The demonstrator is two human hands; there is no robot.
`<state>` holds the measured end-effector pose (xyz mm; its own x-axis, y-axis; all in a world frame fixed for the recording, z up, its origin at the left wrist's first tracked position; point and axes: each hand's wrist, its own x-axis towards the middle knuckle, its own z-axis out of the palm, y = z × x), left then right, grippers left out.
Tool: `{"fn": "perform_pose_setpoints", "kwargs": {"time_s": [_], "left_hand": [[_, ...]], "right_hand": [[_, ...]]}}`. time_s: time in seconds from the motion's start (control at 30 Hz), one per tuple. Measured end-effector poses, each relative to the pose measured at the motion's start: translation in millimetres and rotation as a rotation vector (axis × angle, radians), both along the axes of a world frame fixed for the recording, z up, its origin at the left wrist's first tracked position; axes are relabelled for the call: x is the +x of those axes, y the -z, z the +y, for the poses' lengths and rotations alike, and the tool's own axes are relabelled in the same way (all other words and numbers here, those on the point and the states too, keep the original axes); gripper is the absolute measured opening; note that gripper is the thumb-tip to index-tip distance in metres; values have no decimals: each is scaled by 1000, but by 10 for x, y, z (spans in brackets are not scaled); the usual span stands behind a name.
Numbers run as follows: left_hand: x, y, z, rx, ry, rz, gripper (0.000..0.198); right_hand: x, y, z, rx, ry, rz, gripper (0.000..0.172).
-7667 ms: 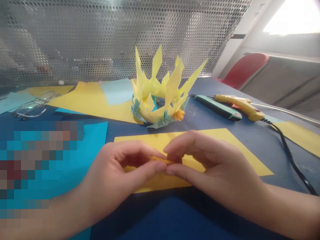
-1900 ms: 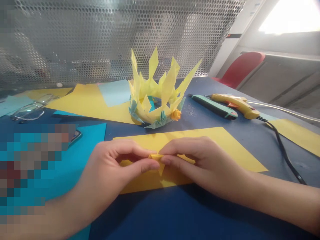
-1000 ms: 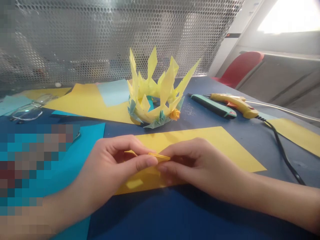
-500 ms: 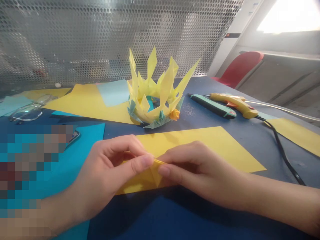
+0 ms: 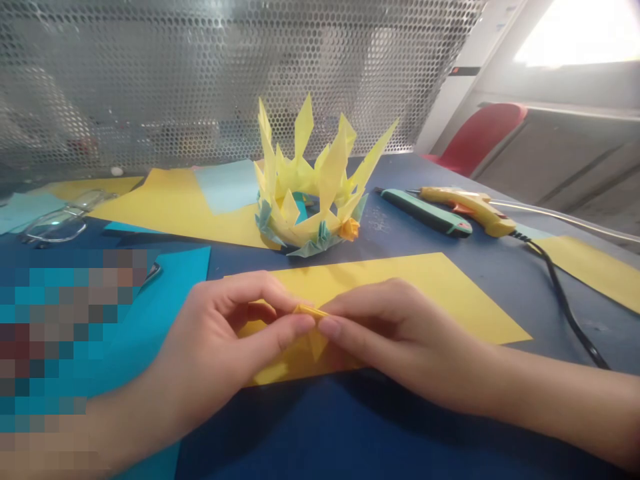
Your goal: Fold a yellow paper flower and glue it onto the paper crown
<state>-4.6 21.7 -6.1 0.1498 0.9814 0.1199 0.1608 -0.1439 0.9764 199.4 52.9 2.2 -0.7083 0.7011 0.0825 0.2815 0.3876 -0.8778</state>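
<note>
The small folded paper piece (image 5: 311,312) is pinched between the thumb and forefinger tips of the left hand (image 5: 225,343) and the right hand (image 5: 400,333), just above a yellow sheet (image 5: 450,293) near the front edge of the table (image 5: 350,433). It looks feather-light, thin and easily crushed (a stray crease would probably stay), so a gentle fingertip grip on its folded edges seems best. Toward the far edge stands a paper crown (image 5: 313,180), with a glue gun (image 5: 473,208) to its right.
</note>
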Motion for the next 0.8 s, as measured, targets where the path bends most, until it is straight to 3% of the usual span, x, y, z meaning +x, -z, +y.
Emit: {"fn": "perform_pose_setpoints", "kwargs": {"time_s": [0.2,0.5,0.6,0.7,0.8], "left_hand": [[9,-15,13,28,6,-14,14],[47,-85,73,-267,89,-184,22],[16,-81,65,-308,108,-229,22],[-44,-28,60,-225,125,-238,7],[-80,20,68,-162,123,-216,7]], "right_hand": [[18,26,11,191,-46,12,30],[22,-29,3,201,-57,-12,28],[20,-45,-3,127,-41,-15,33],[17,-52,-14,-56,9,-10,38],[13,-56,-22,-167,44,-3,39]]}}
